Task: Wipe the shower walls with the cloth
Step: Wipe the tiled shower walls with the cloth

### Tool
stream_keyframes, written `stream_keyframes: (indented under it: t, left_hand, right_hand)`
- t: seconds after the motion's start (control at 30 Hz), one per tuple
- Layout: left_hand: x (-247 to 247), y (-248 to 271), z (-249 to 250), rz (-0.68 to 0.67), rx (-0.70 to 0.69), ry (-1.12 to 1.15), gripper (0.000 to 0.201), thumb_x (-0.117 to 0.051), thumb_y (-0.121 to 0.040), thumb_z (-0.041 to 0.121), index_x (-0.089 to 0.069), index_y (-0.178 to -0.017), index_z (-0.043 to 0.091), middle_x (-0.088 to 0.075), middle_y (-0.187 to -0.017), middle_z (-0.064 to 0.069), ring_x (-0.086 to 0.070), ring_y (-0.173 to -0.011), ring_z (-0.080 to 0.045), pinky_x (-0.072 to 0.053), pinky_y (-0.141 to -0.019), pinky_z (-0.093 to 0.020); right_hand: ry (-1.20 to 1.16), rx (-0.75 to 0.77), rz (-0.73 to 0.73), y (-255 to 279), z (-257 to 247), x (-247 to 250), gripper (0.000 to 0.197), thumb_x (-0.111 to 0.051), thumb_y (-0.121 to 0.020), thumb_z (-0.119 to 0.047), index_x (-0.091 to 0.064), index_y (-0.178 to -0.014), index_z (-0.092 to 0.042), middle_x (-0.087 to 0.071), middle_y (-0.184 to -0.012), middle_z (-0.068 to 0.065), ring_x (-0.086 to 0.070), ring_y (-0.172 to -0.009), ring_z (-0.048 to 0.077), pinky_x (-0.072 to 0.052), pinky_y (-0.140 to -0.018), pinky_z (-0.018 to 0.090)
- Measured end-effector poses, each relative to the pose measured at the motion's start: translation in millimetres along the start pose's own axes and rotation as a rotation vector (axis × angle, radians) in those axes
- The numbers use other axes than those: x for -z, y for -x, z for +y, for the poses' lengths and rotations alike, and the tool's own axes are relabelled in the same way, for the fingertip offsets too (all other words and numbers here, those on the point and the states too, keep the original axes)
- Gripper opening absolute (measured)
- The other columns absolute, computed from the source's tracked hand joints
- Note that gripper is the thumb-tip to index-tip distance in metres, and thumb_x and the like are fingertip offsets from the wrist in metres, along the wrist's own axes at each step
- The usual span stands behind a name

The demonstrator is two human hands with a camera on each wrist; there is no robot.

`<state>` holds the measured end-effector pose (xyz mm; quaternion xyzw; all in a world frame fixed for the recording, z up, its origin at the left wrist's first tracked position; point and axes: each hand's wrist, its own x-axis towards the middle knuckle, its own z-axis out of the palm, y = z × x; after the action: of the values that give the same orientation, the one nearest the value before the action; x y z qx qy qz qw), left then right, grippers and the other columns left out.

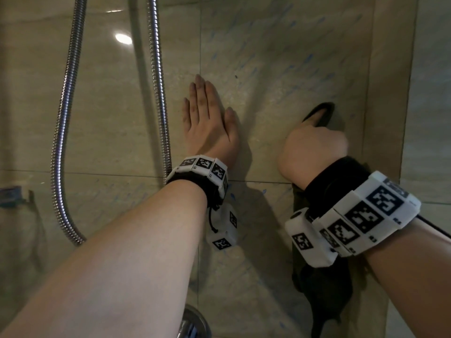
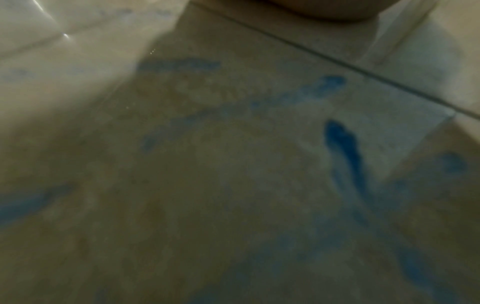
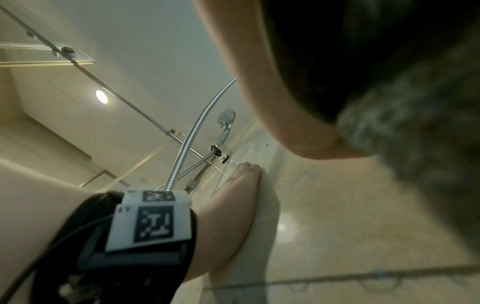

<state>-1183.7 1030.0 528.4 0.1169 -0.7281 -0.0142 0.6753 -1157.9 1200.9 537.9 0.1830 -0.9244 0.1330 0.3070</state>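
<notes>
At far left we note a metal hose (image 1: 61,132) hanging in a loop against the wall (image 1: 280,57), with a second run of it (image 1: 158,89) rising just left of the left hand (image 1: 210,123). From the right wrist view a shower head (image 3: 226,118) sits in its bracket above that hand, and a ceiling light (image 3: 101,96) is lit.

The left hand lies flat on the beige tile, fingers (image 1: 199,93) straight and close together, thumb alongside; it holds nothing. Its wrist carries a band with printed markers (image 1: 202,167).

The wall shows faint blue streaks (image 2: 345,148) across the tiles, sharper in the left wrist view, near a grout line (image 2: 337,59).

To the right, the right hand (image 1: 314,147) is curled round a dark cloth (image 1: 319,113), pressing it to the wall. Part of the cloth shows above the knuckles and the rest (image 1: 322,301) hangs below the wrist. The hands are apart, on the same tile.

At bottom centre we see a chrome fitting (image 1: 195,323), partly cut off.
</notes>
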Motion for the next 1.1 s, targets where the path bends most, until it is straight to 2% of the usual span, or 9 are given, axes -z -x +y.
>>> stream_keyframes:
  t: [0.13,0.33,0.43,0.53,0.6,0.77,0.87,0.97,1.1]
  left_hand:
    - [1,0,1,0.012,-0.003,0.013,0.063,-0.021,-0.097,0.033,-0.009,-0.151,0.003,-0.004,-0.16,-0.012,0.0,-0.148,-0.022,0.005,-0.119,-0.034]
    - [3,-1,1,-0.016,0.007,0.015,0.064,-0.02,-0.097,0.035,-0.007,-0.151,0.004,-0.001,-0.16,-0.011,0.003,-0.148,-0.02,0.007,-0.119,-0.033]
    - [3,-1,1,-0.021,0.009,0.016,0.064,-0.02,-0.097,0.035,-0.006,-0.151,0.004,0.0,-0.16,-0.01,0.003,-0.148,-0.02,0.007,-0.119,-0.033]
    - [4,0,1,-0.013,0.0,0.02,0.064,-0.02,-0.097,0.035,-0.007,-0.151,0.003,-0.001,-0.16,-0.011,0.003,-0.148,-0.021,0.007,-0.119,-0.033]
    - [3,0,0,-0.015,-0.006,0.015,0.063,-0.019,-0.098,0.035,-0.007,-0.151,0.003,-0.001,-0.16,-0.011,0.003,-0.148,-0.021,0.007,-0.119,-0.033]
    - [3,0,0,-0.008,-0.004,0.009,0.063,-0.02,-0.098,0.034,-0.007,-0.151,0.003,-0.001,-0.16,-0.011,0.003,-0.148,-0.021,0.007,-0.119,-0.034]
    - [3,0,1,-0.007,0.0,0.017,0.063,-0.022,-0.098,0.033,-0.008,-0.151,0.003,-0.002,-0.16,-0.011,0.002,-0.148,-0.021,0.006,-0.119,-0.034]
    - [4,0,2,-0.009,0.0,0.02,0.064,-0.022,-0.097,0.034,-0.008,-0.151,0.003,-0.002,-0.16,-0.012,0.002,-0.148,-0.022,0.007,-0.119,-0.035]
    - [4,0,1,-0.019,0.005,0.017,0.064,-0.021,-0.097,0.034,-0.006,-0.151,0.004,0.0,-0.16,-0.011,0.004,-0.148,-0.021,0.008,-0.119,-0.034]
  right_hand:
    - [0.049,0.062,-0.004,9,-8,-9,0.077,-0.042,-0.096,-0.02,0.007,-0.135,0.026,-0.06,-0.118,0.016,-0.063,-0.092,0.022,-0.037,-0.067,0.029]
    - [-0.042,0.053,0.025,1,-7,-2,0.084,-0.047,-0.093,-0.021,0.012,-0.143,0.014,-0.06,-0.12,0.016,-0.061,-0.102,0.027,-0.034,-0.072,0.032]
    - [-0.044,0.021,0.056,-8,5,5,0.085,-0.048,-0.092,-0.02,0.012,-0.143,0.013,-0.061,-0.107,0.014,-0.06,-0.089,0.028,-0.035,-0.066,0.031]
    - [0.003,-0.018,0.033,-13,15,10,0.068,-0.046,-0.093,-0.021,-0.013,-0.14,0.016,-0.044,-0.07,0.007,-0.042,-0.057,0.02,-0.026,-0.049,0.027]
    - [0.038,-0.039,0.001,-11,16,14,0.059,-0.043,-0.094,-0.02,-0.023,-0.138,0.014,-0.04,-0.066,0.007,-0.037,-0.054,0.018,-0.026,-0.049,0.027]
    - [0.081,0.003,-0.013,3,4,5,0.059,-0.039,-0.098,-0.017,-0.015,-0.137,0.02,-0.061,-0.113,0.016,-0.06,-0.087,0.023,-0.036,-0.064,0.028]
    - [0.096,0.06,-0.021,9,-5,-7,0.061,-0.04,-0.098,-0.02,-0.015,-0.14,0.016,-0.06,-0.118,0.016,-0.06,-0.087,0.021,-0.036,-0.061,0.027]
    - [0.036,0.071,-0.022,11,-12,-11,0.079,-0.043,-0.096,-0.023,0.008,-0.139,0.021,-0.055,-0.127,0.02,-0.062,-0.096,0.023,-0.036,-0.066,0.03]
    - [-0.051,0.03,0.018,8,-8,-2,0.084,-0.045,-0.094,-0.02,0.015,-0.143,0.011,-0.062,-0.116,0.015,-0.062,-0.097,0.026,-0.036,-0.069,0.033]
